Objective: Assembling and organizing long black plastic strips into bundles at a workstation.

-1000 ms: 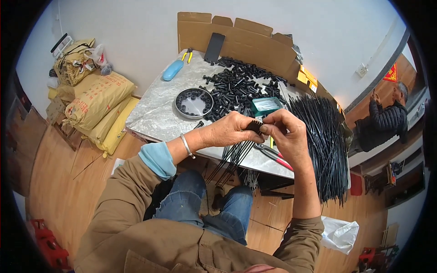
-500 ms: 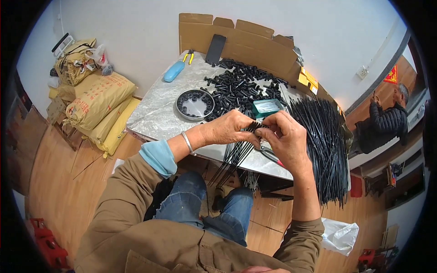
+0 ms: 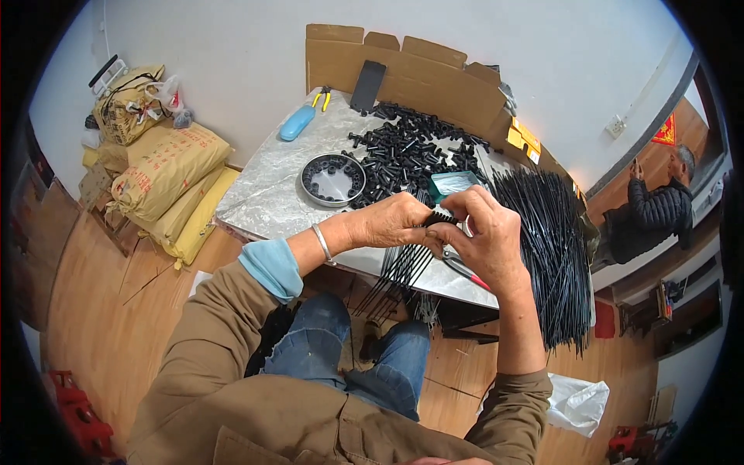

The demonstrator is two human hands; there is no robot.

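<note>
The left hand point(image 3: 395, 219) pinches fanned black rods point(image 3: 403, 271) over the near edge of the desk point(image 3: 252, 186), apparently to keep their tips point(image 3: 439, 219) aligned; the right hand point(image 3: 488, 232) meets the tips, its exact grip hidden.

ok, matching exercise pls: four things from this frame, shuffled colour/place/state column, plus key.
1. Left hand
2. Round dish
3. Oblong case
4. Large rod bundle

A. Light blue
B. At the right end of the table
C. Holding several thin black rods
D. Small black parts around its inner edge

Pairs: 1-C, 2-D, 3-A, 4-B
</note>
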